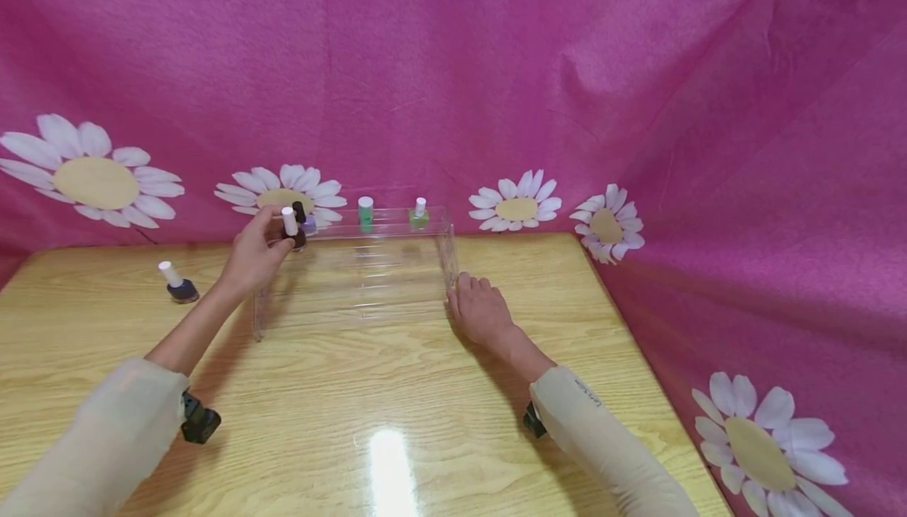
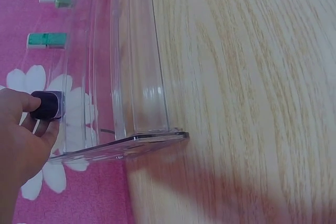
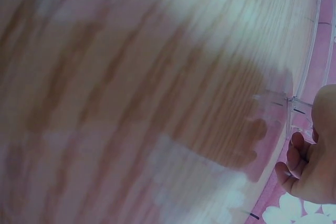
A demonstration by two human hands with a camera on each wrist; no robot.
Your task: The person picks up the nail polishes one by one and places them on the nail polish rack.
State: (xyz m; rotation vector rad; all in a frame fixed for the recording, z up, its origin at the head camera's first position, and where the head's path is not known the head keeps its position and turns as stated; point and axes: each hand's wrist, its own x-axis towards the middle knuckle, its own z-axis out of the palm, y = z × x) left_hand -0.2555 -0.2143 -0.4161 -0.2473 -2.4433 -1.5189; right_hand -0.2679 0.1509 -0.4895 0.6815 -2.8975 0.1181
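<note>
My left hand (image 1: 257, 253) pinches a nail polish bottle (image 1: 289, 220) with a white cap and dark body at the top left of a clear stepped rack (image 1: 354, 314). In the left wrist view, the dark bottle (image 2: 46, 105) is between the fingertips. Right beside it, a lilac bottle (image 1: 309, 224) with a black cap is partly hidden. Farther right on the top tier stand a green bottle (image 1: 365, 216) and a yellow-green one (image 1: 419, 216) with a white cap. My right hand (image 1: 483, 312) rests against the rack's right end, fingers loosely bent.
Left of the rack, a dark blue nail polish bottle (image 1: 183, 290) with a white cap stands on the wooden table (image 1: 340, 407). A pink cloth (image 1: 425, 68) with daisies hangs behind the table and along its right side.
</note>
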